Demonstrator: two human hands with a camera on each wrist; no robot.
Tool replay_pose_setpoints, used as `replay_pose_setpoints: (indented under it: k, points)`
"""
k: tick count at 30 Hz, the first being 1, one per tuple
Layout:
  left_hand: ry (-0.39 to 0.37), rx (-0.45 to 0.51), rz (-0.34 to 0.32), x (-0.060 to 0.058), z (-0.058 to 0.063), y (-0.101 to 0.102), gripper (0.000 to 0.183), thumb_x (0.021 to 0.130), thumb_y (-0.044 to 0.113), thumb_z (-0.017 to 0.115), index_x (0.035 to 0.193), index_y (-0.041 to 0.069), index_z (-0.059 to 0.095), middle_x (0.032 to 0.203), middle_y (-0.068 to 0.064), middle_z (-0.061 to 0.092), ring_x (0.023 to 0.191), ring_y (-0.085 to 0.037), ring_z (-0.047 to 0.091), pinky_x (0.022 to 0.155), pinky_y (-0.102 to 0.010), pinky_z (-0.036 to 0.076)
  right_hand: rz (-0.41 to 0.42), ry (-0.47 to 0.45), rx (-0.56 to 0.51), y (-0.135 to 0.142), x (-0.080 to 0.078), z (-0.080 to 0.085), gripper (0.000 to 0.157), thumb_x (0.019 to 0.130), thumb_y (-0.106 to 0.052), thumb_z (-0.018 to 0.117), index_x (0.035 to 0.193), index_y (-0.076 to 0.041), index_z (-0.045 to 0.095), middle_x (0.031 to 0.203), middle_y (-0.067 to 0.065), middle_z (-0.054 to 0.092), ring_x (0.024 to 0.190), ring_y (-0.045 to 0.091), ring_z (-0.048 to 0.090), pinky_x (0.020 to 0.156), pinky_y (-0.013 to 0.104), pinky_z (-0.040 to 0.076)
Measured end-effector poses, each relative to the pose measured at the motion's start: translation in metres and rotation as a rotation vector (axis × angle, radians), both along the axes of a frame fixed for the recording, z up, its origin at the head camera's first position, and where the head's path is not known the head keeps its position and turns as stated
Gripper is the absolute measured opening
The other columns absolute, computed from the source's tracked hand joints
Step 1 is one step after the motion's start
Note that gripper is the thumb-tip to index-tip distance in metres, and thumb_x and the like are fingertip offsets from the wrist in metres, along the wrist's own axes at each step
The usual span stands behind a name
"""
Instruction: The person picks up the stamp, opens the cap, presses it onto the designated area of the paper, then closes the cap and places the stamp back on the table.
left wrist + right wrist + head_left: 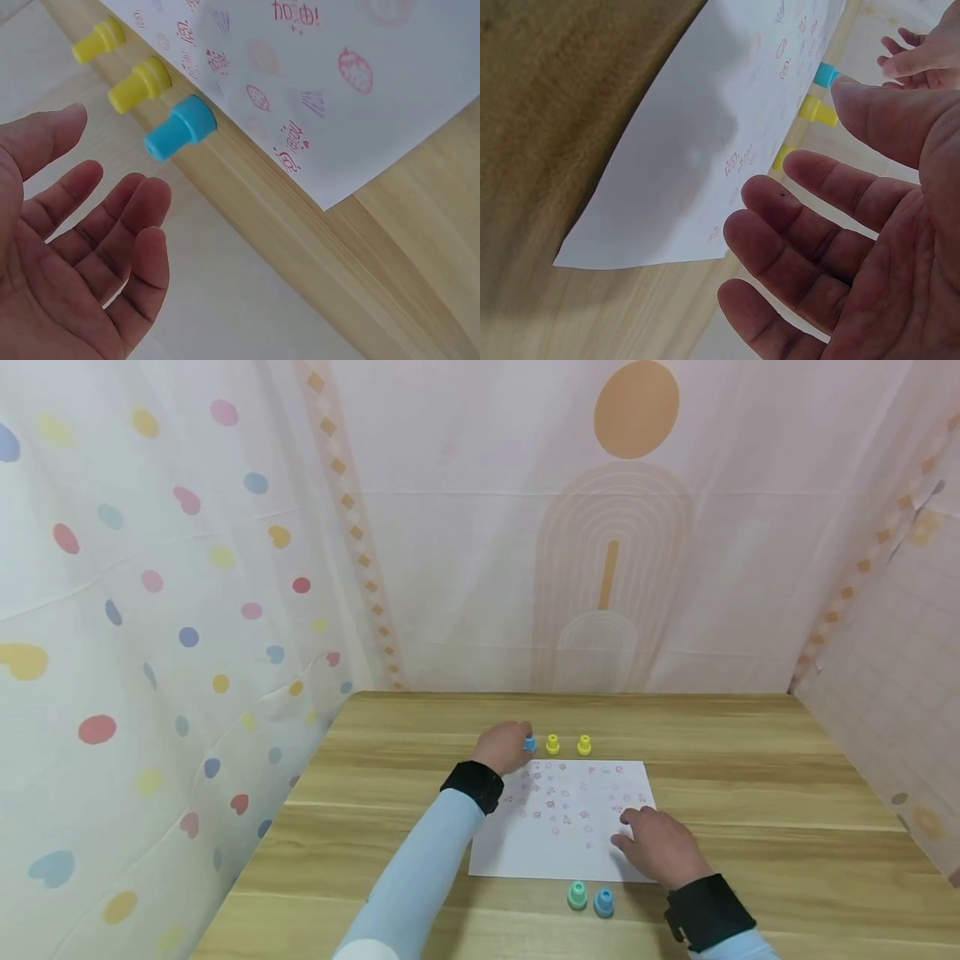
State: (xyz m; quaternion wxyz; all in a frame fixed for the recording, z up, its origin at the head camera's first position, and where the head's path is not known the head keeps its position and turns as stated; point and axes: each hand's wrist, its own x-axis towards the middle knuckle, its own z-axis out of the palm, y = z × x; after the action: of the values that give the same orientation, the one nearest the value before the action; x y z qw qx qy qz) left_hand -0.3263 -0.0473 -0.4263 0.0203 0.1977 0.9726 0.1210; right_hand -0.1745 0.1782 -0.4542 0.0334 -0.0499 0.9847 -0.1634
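Observation:
A white sheet of paper (525, 852) lies on the table, its upper part covered in small red and purple stamped prints. Along its far edge stand a blue stamp (180, 127) and two yellow stamps (141, 84). Beside the blue one is my left hand (504, 747), fingers loosely bent and apart from it in the left wrist view (90, 247). Over the paper's right edge hovers my right hand (663, 847), its fingers relaxed and spread, holding nothing. A green stamp (577, 895) and another blue stamp (603, 902) stand at the paper's near edge.
The wooden table (765, 810) reaches back to a patterned curtain (465, 568). A dotted curtain (187, 710) hangs along the left side, and another fabric sheet (900, 693) on the right. Black bands (472, 787) wrap both wrists.

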Motion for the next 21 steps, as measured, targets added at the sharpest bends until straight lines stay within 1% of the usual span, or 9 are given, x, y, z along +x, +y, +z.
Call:
replay_pose_setpoints:
  k: [7, 11, 14, 17, 21]
  points:
    - [0.053, -0.081, -0.014, -0.015, -0.005, 0.005, 0.031, 0.092, 0.022, 0.073, 0.118, 0.007, 0.066, 0.099, -0.005, 0.069, 0.083, -0.017, 0.062, 0.078, -0.032, 0.053, -0.011, 0.002, -0.002, 0.0, 0.001, 0.0, 0.033, 0.089, -0.022, 0.074, 0.113, 0.0, 0.069, 0.098, 0.014, 0.068, 0.082, 0.025, 0.061, 0.079, 0.047, 0.053]
    - [0.068, -0.092, -0.019, -0.018, -0.005, 0.006, 0.029, 0.092, 0.022, 0.073, 0.115, 0.006, 0.066, 0.097, -0.006, 0.069, 0.08, -0.017, 0.061, 0.076, -0.032, 0.054, -0.006, 0.011, 0.005, 0.0, 0.0, -0.001, 0.033, 0.089, -0.022, 0.074, 0.113, -0.001, 0.069, 0.097, 0.014, 0.067, 0.082, 0.026, 0.062, 0.079, 0.047, 0.053]
    - [0.07, -0.105, -0.012, -0.018, -0.004, 0.008, 0.029, 0.092, 0.023, 0.073, 0.115, 0.007, 0.066, 0.099, -0.006, 0.069, 0.081, -0.017, 0.061, 0.077, -0.032, 0.054, -0.001, 0.018, 0.011, -0.001, 0.0, -0.002, 0.032, 0.089, -0.023, 0.074, 0.112, -0.001, 0.069, 0.096, 0.014, 0.067, 0.082, 0.026, 0.062, 0.078, 0.047, 0.053]
    - [0.067, -0.118, 0.0, -0.021, -0.006, 0.01, 0.029, 0.091, 0.023, 0.074, 0.114, 0.008, 0.066, 0.099, -0.006, 0.069, 0.083, -0.018, 0.062, 0.077, -0.032, 0.053, 0.001, 0.024, 0.013, -0.001, 0.0, -0.003, 0.032, 0.089, -0.023, 0.074, 0.112, -0.001, 0.069, 0.097, 0.014, 0.067, 0.083, 0.027, 0.062, 0.078, 0.047, 0.053]
    - [0.059, -0.141, 0.019, -0.028, -0.012, 0.013, 0.03, 0.09, 0.024, 0.075, 0.114, 0.009, 0.066, 0.1, -0.005, 0.07, 0.085, -0.018, 0.063, 0.078, -0.031, 0.053, 0.005, 0.027, 0.006, -0.002, 0.001, -0.003, 0.032, 0.089, -0.023, 0.074, 0.112, -0.001, 0.069, 0.098, 0.015, 0.068, 0.086, 0.029, 0.063, 0.08, 0.048, 0.053]
